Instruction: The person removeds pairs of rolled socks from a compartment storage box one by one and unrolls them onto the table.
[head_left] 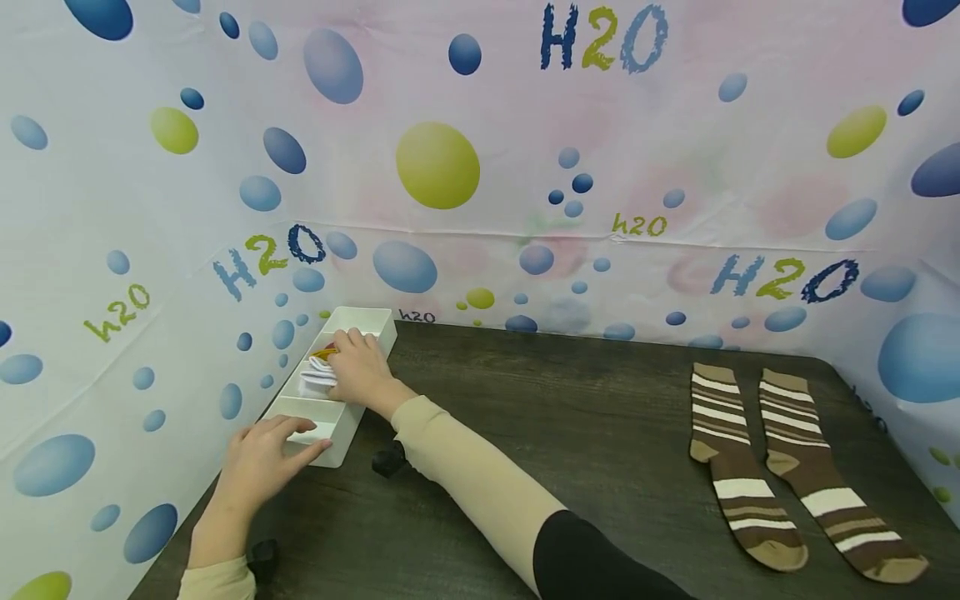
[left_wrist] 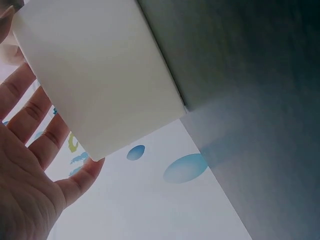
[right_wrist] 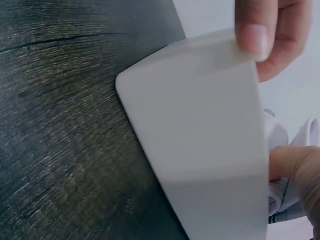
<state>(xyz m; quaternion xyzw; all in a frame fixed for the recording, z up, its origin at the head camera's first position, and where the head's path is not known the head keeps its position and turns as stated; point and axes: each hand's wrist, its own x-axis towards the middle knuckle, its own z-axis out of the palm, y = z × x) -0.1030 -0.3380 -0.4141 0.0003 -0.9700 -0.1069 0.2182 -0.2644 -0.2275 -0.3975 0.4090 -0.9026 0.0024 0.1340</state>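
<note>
A person's right hand (head_left: 362, 367) bends over the middle of a long, white, divided plastic box (head_left: 347, 435), thumb against folded white cloth (head_left: 317, 378) inside; whether the fingers pinch it cannot be told, their tips being hidden. The left hand (head_left: 258, 460) spreads its fingers wide at the box's near end, thumb and fingertips by the rim, apparently to steady it. Within the box, just beyond the cloth, a yellow-and-red patch (head_left: 325, 352) shows beside the right hand, too covered to identify. Well right of the box, a brown, white-striped knit sock (head_left: 729, 457) and a matching sock (head_left: 817, 471) lie flat on the dark wood-grain surface (head_left: 555, 417), perhaps aligned to keep them paired.
</note>
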